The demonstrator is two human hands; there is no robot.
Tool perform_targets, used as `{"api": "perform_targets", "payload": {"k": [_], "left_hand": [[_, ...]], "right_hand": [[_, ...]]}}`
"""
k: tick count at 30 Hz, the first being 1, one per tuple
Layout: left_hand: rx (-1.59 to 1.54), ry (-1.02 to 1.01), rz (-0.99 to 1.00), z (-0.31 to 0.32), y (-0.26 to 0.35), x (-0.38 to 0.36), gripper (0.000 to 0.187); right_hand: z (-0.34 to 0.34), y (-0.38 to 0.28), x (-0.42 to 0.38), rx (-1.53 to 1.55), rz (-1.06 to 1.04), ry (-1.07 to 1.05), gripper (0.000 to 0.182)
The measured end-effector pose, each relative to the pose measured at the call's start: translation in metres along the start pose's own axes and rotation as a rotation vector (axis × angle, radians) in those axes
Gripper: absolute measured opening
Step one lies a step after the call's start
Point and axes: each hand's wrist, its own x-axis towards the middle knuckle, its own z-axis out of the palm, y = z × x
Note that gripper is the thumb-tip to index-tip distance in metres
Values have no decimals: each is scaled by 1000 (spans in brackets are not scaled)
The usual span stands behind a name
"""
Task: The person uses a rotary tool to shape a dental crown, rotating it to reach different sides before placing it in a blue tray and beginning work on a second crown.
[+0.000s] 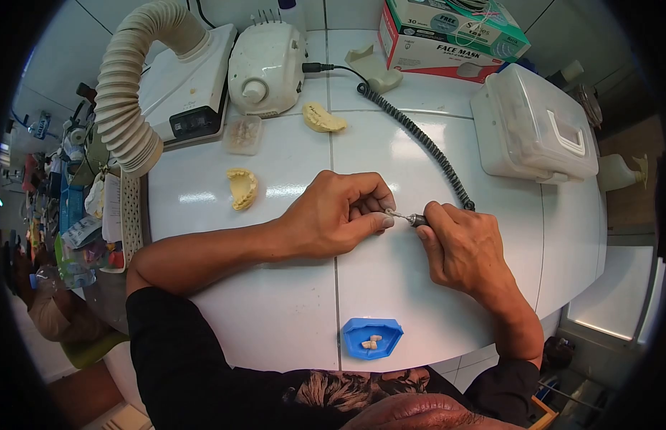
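Near the middle of the table, my left hand (pixel 336 215) pinches a small pale piece (pixel 389 211) between thumb and fingers. It looks like a dental crown, though most of it is hidden. My right hand (pixel 465 247) is closed around a rotary handpiece (pixel 417 220), whose thin bur points left and meets the piece or lies right beside it. A coiled black cord (pixel 426 140) runs from the handpiece back to a white control unit (pixel 267 72). Closer to my body, a blue tray (pixel 351 344) holds several small tooth-coloured pieces (pixel 371 342).
Two yellow dental casts (pixel 242 190) (pixel 322 118) lie left of and behind my hands, near a small clear box (pixel 243 135). A ribbed hose (pixel 118 93) arches at the left. At the right stand a white case (pixel 530 129) and face mask boxes (pixel 447 54).
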Motion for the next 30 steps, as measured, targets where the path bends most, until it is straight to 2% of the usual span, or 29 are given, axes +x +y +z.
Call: {"api": "perform_targets", "payload": {"k": [6,15,30], "left_hand": [[80,-9,47,-3,0,-3,12],[30,9,78,1,-7,-2,9],[29,2,94,1,-7,-2,12]], "right_hand": [[-2,4,-3,18,26,12,21],[1,5,-8,5,-3,33,24],[2,3,-8,9,-25,60,24]]}}
